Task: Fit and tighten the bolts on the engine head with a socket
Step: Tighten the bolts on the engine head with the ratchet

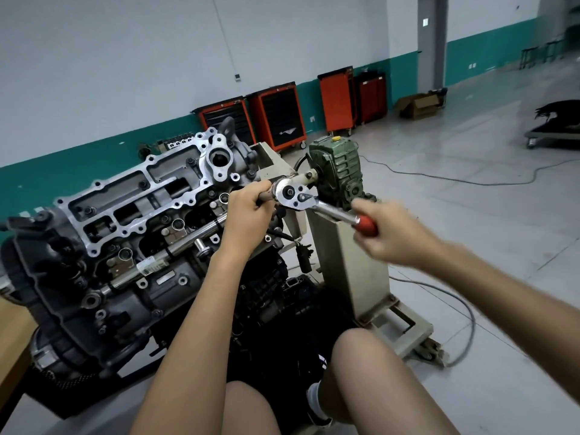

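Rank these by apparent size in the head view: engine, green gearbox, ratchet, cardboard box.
1. engine, by far.
2. green gearbox.
3. ratchet: longer than the gearbox but much thinner, so close.
4. cardboard box: smallest here, but farthest away, so true size unsure.

Green gearbox (337, 164) just behind ratchet (301, 199).

The left hand (248, 215) wraps the extension bar (266, 196) beside the ratchet head (292, 194) — socket and bolt are hidden. The right hand (389, 233) is motion-blurred, covering most of the red handle (365, 225). The engine (110, 246) is cut off at the picture's left edge.
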